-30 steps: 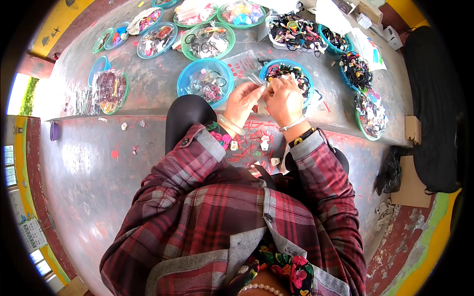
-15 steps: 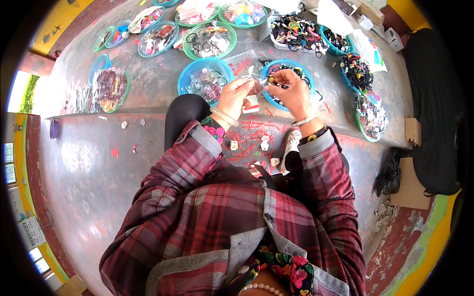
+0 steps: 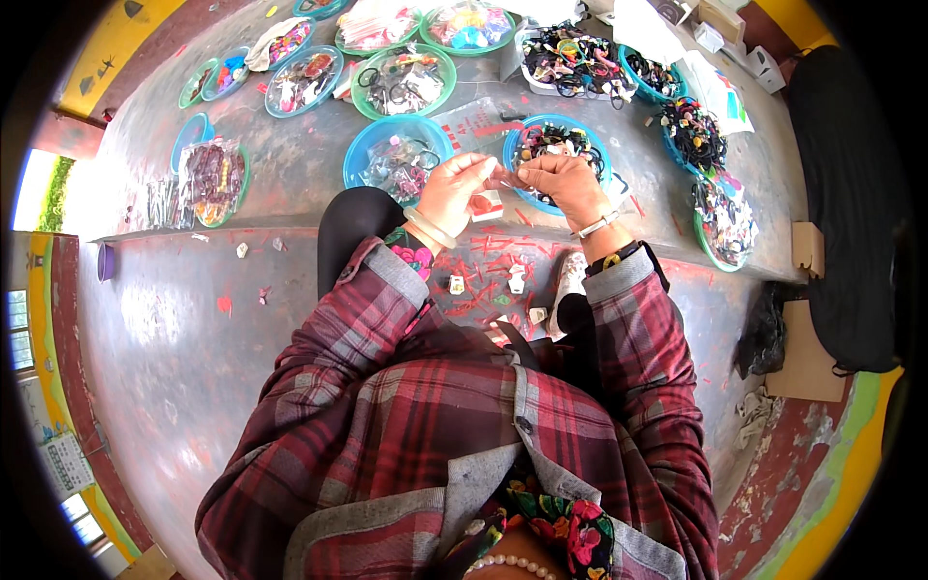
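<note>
Both hands meet in front of me above the raised floor step, their fingertips almost touching. Between them is a small piece of clear plastic [image 3: 502, 178], too fine to make out fully. My left hand [image 3: 449, 198] is closed in a pinch on its left side. From the other side my right hand [image 3: 572, 191] pinches it between thumb and forefinger. Behind the right hand stands a blue basin [image 3: 602, 153] of dark hair ties. A second blue basin [image 3: 357, 155] with clear packets and hair ties is behind the left hand. Beneath the hands lies a small white-and-red box [image 3: 487, 206].
More basins of hair accessories stand farther back, including a green basin [image 3: 448, 85] and a white tub [image 3: 541, 89]. Red strips [image 3: 474, 271] and small white cards [image 3: 516, 279] litter the floor by my shoe [image 3: 570, 280]. A cardboard box [image 3: 807, 249] sits at right.
My right hand has come down and inward toward the left, its fingers closing nearer to the left fingertips. A white piece that stood above the left fingers no longer shows.
</note>
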The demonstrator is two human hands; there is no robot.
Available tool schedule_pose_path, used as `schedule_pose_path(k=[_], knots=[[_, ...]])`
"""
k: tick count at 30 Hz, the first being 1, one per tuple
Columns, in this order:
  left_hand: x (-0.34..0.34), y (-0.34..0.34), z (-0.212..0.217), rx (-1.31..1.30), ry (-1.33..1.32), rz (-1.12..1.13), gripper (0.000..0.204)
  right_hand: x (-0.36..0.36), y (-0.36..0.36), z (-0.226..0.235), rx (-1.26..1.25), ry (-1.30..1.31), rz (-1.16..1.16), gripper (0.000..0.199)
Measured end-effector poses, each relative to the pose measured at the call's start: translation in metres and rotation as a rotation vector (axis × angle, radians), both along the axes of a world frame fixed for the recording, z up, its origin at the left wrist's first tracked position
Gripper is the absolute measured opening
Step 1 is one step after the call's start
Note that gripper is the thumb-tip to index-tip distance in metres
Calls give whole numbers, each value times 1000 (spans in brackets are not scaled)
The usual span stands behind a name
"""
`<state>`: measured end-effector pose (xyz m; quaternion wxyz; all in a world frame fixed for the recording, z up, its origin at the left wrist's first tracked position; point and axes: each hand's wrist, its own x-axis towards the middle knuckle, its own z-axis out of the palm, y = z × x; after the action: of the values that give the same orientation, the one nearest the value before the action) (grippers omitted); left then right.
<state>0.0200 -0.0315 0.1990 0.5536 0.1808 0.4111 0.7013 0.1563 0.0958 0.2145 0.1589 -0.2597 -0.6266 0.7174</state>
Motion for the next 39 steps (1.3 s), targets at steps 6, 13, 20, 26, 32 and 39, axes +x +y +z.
schedule_pose_path(k=[6,13,20,26,32,39], knots=[[0,3,-5,12,97,59,13,-3,-2,-5,278,-131,-21,13],[1,4,-4,2,66,35,14,-3,-2,-7,122,-75,-45,11],[4,4,-13,8,17,-13,19,-3,-1,-8,-18,39,-25,10],[1,3,-10,-53,92,63,18,-6,-16,24,761,-103,-317,11],[3,4,-11,-125,300,79,17,-4,-30,34,1245,164,-255,21],[9,5,-16,-130,669,86,13,-2,-35,34,1113,-59,-175,28]])
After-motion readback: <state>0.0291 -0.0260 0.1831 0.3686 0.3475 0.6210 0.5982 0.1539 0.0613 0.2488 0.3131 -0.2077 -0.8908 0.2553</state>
